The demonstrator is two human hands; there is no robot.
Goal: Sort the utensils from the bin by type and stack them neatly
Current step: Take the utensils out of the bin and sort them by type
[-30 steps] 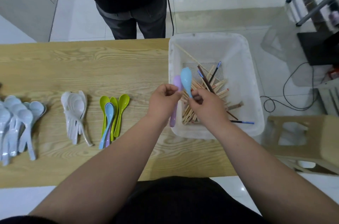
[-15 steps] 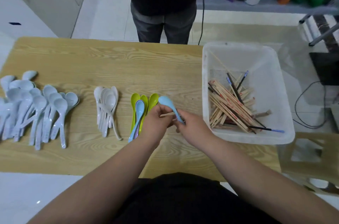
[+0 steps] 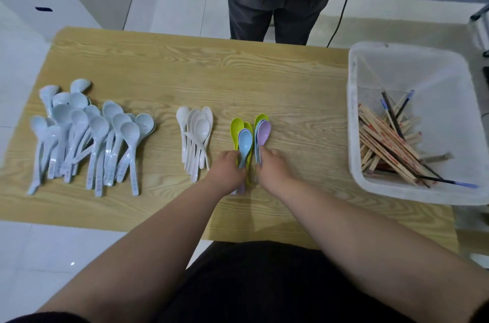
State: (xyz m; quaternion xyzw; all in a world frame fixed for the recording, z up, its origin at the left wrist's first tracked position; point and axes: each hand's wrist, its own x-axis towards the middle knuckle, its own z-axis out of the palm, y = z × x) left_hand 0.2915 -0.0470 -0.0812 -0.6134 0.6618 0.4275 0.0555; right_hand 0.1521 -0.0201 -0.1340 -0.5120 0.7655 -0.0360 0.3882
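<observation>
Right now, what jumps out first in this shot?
The left hand and right hand hold the handles of the coloured spoons at mid-table. A big heap of pale blue spoons sprawls at the table's left end. At the right end, a white bin holds chopsticks.

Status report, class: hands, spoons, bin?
Left hand grips blue spoon, right hand purple spoon, atop green spoons. Bin holds chopsticks, pens. Nothing blocking.
</observation>
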